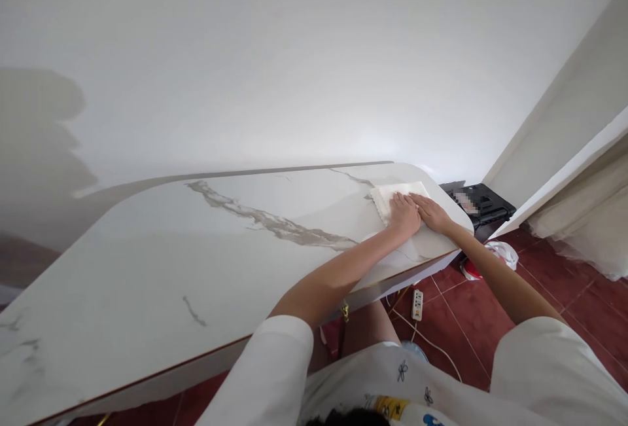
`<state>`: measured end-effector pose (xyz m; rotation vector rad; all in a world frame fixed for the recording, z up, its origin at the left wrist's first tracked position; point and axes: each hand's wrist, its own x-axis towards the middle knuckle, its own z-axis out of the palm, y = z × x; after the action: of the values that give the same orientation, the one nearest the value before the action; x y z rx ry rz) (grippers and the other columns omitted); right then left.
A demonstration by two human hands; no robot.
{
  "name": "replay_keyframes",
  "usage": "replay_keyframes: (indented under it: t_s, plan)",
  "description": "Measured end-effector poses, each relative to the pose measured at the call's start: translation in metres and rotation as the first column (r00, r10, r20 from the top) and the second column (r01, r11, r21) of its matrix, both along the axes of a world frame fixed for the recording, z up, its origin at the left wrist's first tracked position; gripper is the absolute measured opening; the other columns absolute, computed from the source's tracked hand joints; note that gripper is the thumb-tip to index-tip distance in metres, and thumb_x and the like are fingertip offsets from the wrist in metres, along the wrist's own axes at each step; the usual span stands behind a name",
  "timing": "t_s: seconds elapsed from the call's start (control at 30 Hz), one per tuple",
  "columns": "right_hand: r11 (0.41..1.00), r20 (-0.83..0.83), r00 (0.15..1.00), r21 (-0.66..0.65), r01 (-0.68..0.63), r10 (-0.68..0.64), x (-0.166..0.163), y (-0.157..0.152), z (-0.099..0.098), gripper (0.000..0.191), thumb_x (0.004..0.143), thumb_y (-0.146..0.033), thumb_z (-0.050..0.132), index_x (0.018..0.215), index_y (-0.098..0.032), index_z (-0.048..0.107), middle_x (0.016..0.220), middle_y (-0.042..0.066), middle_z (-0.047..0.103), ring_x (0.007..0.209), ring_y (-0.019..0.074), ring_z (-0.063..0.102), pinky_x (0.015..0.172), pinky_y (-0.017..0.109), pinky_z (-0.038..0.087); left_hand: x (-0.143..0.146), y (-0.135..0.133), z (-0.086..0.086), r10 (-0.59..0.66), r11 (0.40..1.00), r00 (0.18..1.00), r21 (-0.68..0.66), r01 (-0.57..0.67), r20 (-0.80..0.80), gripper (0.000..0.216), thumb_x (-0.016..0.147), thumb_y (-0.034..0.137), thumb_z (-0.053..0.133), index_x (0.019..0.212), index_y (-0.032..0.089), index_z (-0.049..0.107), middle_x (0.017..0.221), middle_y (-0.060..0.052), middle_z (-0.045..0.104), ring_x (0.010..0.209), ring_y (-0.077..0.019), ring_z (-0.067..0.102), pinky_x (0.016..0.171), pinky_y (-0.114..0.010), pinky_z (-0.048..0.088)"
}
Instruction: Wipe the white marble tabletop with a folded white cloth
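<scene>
A white cloth (400, 189) with a scalloped edge lies folded flat on the right part of the white marble-patterned table (235, 269). My left hand (405, 214) rests on the cloth, palm down, its fingers laid out towards the far edge. Close beside it, my right hand (432, 213) also lies flat, its fingertips touching the left hand and the cloth's right side. Both hands press down from above rather than gripping. Part of the cloth is hidden under them.
A white wall (275, 72) runs along the table's far side. Right of the table are a black case (490, 203) and a pale curtain (583, 210). A power strip (417, 305) with a cord lies on the red tiled floor (456, 321), near a white-and-red bag-like item (503, 254).
</scene>
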<state>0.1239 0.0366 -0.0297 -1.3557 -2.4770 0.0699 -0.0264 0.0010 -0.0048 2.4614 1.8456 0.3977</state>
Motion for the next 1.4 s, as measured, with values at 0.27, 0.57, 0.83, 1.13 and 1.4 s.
replay_keyframes:
  t_s: [0.27,0.57,0.83,1.13,1.4]
  plan:
    - [0.999,0.0,0.999,0.034,-0.034,0.034,0.011,-0.06,0.001,0.056,0.1,-0.038,0.017,0.149,-0.021,0.039,0.153,0.008,0.043,0.142,0.0231,0.038,0.119,0.049,0.031,0.017,-0.049,-0.007,-0.007,1.0,0.997,-0.025,0.009,0.071,0.062,0.094,0.027,0.042,0.145,-0.007,0.034,0.153,-0.031,0.03,0.145,-0.039,0.025,0.117,-0.051,0.024]
    - [1.0,0.008,1.0,0.005,0.022,-0.022,0.019,-0.098,0.003,0.057,0.101,-0.041,0.017,0.149,-0.021,0.04,0.154,0.008,0.041,0.143,0.024,0.036,0.119,0.05,0.03,0.02,-0.084,-0.003,-0.059,0.998,0.994,-0.015,0.061,0.094,0.058,0.096,0.026,0.036,0.145,-0.006,0.035,0.152,-0.03,0.033,0.145,-0.0381,0.026,0.117,-0.052,0.023]
    - [0.998,0.01,0.998,-0.011,0.054,-0.054,0.029,-0.112,0.005,0.055,0.102,-0.042,0.017,0.151,-0.027,0.035,0.154,0.004,0.041,0.143,0.0231,0.036,0.119,0.051,0.03,0.032,-0.092,-0.002,-0.092,0.996,0.995,-0.019,0.092,0.035,0.059,0.096,0.026,0.036,0.145,-0.007,0.036,0.152,-0.029,0.034,0.145,-0.0385,0.027,0.116,-0.05,0.027]
    - [0.993,0.035,0.995,-0.063,0.095,-0.093,0.04,-0.081,0.01,0.062,0.1,-0.05,0.012,0.151,-0.024,0.036,0.155,0.005,0.039,0.145,0.0238,0.033,0.121,0.049,0.026,0.039,-0.062,0.003,-0.137,0.99,0.99,-0.037,0.138,0.033,0.064,0.096,0.028,0.04,0.145,-0.011,0.03,0.153,-0.031,0.03,0.145,-0.0399,0.024,0.118,-0.048,0.024]
    - [0.994,0.059,0.993,-0.037,0.101,-0.099,0.034,-0.037,0.008,0.061,0.1,-0.046,0.015,0.15,-0.02,0.037,0.156,0.004,0.038,0.145,0.0219,0.031,0.123,0.046,0.024,0.03,-0.024,0.001,-0.124,0.992,0.986,-0.025,0.127,0.114,0.061,0.096,0.026,0.038,0.145,-0.009,0.03,0.154,-0.029,0.029,0.146,-0.036,0.024,0.119,-0.045,0.021]
